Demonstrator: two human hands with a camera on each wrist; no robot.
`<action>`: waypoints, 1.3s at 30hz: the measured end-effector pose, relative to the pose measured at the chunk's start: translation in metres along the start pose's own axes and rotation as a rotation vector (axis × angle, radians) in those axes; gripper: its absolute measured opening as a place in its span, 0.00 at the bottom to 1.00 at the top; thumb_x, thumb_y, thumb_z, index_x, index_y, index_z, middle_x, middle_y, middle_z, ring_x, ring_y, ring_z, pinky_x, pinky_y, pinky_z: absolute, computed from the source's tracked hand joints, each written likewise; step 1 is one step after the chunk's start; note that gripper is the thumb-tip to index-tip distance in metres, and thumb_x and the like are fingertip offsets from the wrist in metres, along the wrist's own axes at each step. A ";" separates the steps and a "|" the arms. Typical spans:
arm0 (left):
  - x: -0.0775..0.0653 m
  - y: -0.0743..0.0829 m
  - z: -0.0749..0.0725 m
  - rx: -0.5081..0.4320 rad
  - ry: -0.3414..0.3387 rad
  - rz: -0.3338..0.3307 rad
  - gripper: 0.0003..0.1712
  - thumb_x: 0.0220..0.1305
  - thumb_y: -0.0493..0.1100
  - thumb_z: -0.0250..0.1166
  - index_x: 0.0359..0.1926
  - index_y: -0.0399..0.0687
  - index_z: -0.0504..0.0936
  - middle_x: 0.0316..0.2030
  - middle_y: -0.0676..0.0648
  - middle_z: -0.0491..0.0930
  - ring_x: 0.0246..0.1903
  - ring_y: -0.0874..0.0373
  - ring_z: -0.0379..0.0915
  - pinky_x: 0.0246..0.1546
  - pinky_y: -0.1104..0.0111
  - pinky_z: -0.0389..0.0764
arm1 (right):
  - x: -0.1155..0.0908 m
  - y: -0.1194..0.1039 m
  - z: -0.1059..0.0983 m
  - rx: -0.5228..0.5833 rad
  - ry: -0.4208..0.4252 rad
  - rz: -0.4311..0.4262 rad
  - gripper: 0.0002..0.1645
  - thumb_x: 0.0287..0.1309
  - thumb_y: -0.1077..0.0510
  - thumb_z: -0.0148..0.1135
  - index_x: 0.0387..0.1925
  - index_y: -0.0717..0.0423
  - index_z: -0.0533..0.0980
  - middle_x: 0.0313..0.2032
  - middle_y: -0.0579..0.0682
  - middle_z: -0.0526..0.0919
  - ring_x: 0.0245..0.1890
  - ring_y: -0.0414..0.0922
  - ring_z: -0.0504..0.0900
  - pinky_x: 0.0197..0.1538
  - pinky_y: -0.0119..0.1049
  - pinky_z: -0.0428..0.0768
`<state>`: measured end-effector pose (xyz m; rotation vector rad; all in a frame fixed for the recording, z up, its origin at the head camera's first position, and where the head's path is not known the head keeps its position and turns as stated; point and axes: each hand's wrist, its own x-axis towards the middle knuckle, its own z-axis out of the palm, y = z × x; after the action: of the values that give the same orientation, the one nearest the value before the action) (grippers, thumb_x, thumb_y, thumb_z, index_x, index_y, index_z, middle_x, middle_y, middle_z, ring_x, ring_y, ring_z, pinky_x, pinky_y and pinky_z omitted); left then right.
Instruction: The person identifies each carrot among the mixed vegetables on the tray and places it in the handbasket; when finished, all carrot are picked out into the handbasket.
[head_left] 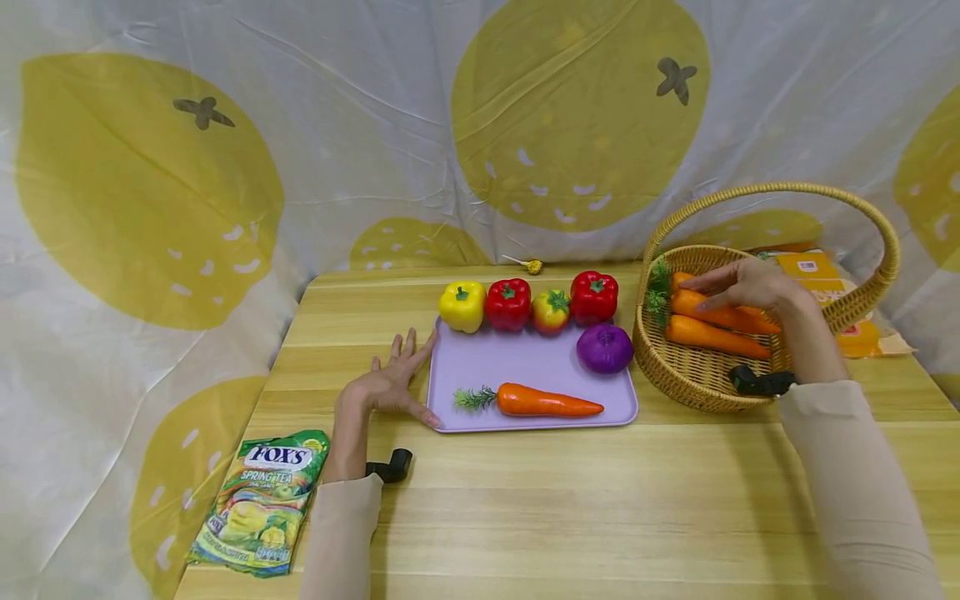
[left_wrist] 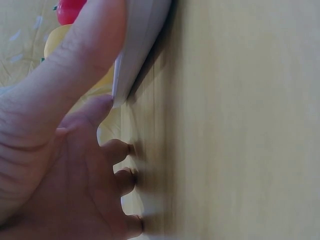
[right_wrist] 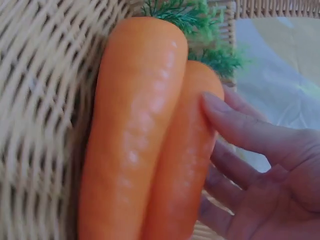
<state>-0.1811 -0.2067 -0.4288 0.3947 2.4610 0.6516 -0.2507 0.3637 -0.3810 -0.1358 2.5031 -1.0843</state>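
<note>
My left hand (head_left: 392,379) lies at the left end of a lilac tray (head_left: 510,360), fingers spread. Its thumb and index finger touch the rim; the other fingertips rest on the table. On the tray are a carrot (head_left: 547,402) with a green top, a purple onion (head_left: 604,348), a yellow bell pepper (head_left: 462,307), two red bell peppers (head_left: 508,304) and a yellow-red fruit (head_left: 551,312). Inside a wicker basket (head_left: 678,379), my right hand (head_left: 750,287) holds a carrot (right_wrist: 182,160) between thumb and fingers. Another carrot (right_wrist: 130,130) lies against it; a third is partly covered by the hand.
The basket's tall handle (head_left: 772,188) arches over the right hand. An orange packet (head_left: 855,333) lies behind the basket. A green candy bag (head_left: 262,504) is at the table's left edge, and a yellow lollipop (head_left: 533,267) lies behind the tray. A lemon-print cloth (head_left: 360,125) hangs behind.
</note>
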 end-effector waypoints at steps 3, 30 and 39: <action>0.000 0.000 0.000 0.005 0.001 0.004 0.85 0.42 0.62 0.85 0.83 0.60 0.28 0.80 0.34 0.17 0.80 0.34 0.09 0.73 0.27 0.23 | 0.004 0.002 0.004 -0.041 -0.003 0.003 0.32 0.60 0.56 0.75 0.65 0.58 0.78 0.63 0.57 0.82 0.66 0.54 0.77 0.72 0.59 0.70; -0.001 -0.001 -0.001 0.001 0.008 0.005 0.86 0.40 0.62 0.86 0.83 0.60 0.29 0.80 0.33 0.17 0.80 0.33 0.10 0.72 0.26 0.23 | 0.007 0.007 0.010 -0.031 -0.028 0.007 0.33 0.64 0.56 0.72 0.66 0.64 0.75 0.64 0.62 0.80 0.71 0.63 0.71 0.47 0.15 0.74; -0.001 0.000 -0.001 0.005 0.008 0.006 0.86 0.41 0.62 0.85 0.83 0.60 0.28 0.80 0.34 0.17 0.80 0.33 0.10 0.72 0.26 0.23 | 0.008 0.007 0.009 -0.061 -0.036 0.010 0.32 0.65 0.55 0.71 0.66 0.63 0.75 0.65 0.64 0.78 0.72 0.68 0.68 0.65 0.43 0.79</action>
<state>-0.1812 -0.2078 -0.4277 0.4017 2.4700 0.6510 -0.2538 0.3604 -0.3943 -0.1586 2.5029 -0.9929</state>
